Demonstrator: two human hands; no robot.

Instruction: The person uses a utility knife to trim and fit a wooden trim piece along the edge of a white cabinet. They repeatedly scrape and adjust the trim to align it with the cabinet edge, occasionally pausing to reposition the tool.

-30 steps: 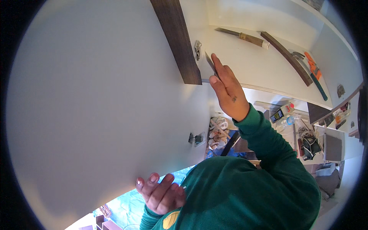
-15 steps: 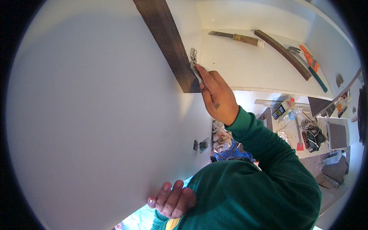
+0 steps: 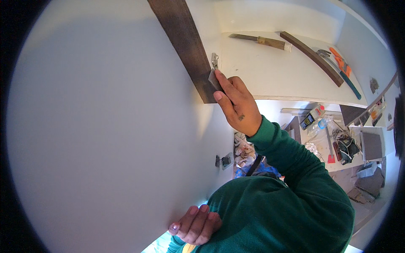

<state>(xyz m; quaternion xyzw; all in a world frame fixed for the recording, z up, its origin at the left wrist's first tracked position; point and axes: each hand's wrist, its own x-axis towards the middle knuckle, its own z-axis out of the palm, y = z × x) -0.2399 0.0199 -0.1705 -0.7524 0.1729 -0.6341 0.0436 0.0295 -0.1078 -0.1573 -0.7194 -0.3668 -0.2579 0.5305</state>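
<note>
My right hand (image 3: 239, 103) reaches up from the right, fingers pinching a small flat grey piece (image 3: 215, 80). That piece lies against the lower end of a dark brown wood strip (image 3: 179, 36); its exact kind is hard to tell. Just above my fingertips is a metal hinge (image 3: 214, 60). My left hand (image 3: 196, 224) is low in the view, fingers curled over the edge of a large white panel (image 3: 105, 126). Its thumb is hidden. A second hinge (image 3: 225, 161) sits on the panel between my two hands.
On the white cabinet shelf (image 3: 249, 80) lie a wooden-handled chisel (image 3: 270, 42), a dark wood batten (image 3: 312, 57), a hammer (image 3: 350, 86) and an orange-handled tool (image 3: 339, 61). Beyond are a cluttered work surface with a bottle (image 3: 313, 118), a dark bag (image 3: 348, 149) and crumpled cloth (image 3: 244, 152).
The grey piece has tilted, showing a broader, darker face, and my right thumb has shifted slightly left. My left hand and the panel edge beside it have moved a little right and down.
</note>
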